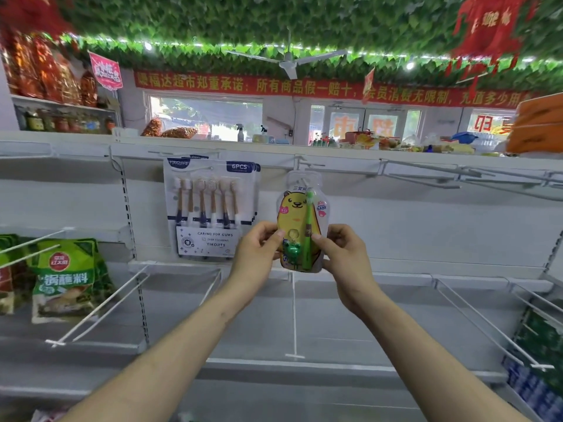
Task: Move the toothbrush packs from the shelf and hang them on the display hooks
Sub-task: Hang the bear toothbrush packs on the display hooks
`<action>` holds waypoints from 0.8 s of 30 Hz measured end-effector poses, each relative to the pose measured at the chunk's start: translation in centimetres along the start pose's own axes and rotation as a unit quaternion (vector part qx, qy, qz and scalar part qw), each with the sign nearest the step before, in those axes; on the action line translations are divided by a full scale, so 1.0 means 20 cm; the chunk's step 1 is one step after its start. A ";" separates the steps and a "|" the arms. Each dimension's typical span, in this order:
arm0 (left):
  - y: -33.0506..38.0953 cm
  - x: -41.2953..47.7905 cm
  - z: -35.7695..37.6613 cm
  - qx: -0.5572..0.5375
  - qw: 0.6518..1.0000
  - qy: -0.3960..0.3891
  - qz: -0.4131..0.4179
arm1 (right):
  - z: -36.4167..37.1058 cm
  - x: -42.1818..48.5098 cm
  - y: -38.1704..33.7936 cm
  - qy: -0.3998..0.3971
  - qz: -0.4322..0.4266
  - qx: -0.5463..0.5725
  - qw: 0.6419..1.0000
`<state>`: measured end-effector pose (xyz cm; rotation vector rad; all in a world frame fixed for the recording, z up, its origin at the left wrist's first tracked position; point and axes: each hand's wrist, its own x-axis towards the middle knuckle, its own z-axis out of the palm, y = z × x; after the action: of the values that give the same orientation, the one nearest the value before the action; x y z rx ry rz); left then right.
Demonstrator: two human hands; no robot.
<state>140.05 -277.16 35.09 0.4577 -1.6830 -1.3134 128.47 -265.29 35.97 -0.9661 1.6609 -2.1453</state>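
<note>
A yellow bear-printed child toothbrush pack (pixel 295 214) with a green brush and a small frog toy is held upright in front of the shelf back. My left hand (pixel 256 254) grips its lower left edge, and my right hand (pixel 342 254) pinches its lower right edge. The pack's clear top tab sits at a white display hook (pixel 306 163); whether the hook passes through the tab's hole I cannot tell. To the left, several white six-brush packs (pixel 210 208) hang stacked on another hook.
Long bare white hooks (pixel 426 172) jut out from the rail at upper right. White wire dividers (pixel 294 315) split the grey shelf (pixel 350 318) below. Green sauce bags (pixel 65 278) stand at left, and blue and green goods (pixel 536 354) at lower right.
</note>
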 end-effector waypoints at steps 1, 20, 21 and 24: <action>-0.02 0.05 0.02 0.001 1.000 0.002 -0.003 | 0.01 0.05 0.01 0.002 0.002 -0.008 1.000; -0.18 0.31 0.07 0.074 0.994 0.057 0.051 | 0.02 0.36 0.12 -0.075 -0.046 -0.061 0.994; -0.18 0.30 0.07 0.068 0.995 0.057 0.047 | 0.02 0.35 0.12 -0.078 -0.045 -0.057 0.994; -0.18 0.28 0.07 0.066 0.995 0.063 0.047 | 0.03 0.34 0.13 -0.086 -0.045 -0.050 0.994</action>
<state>135.21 -281.98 34.27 0.5214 -1.6705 -1.0872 123.20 -270.44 35.89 -1.2390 1.6833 -1.9849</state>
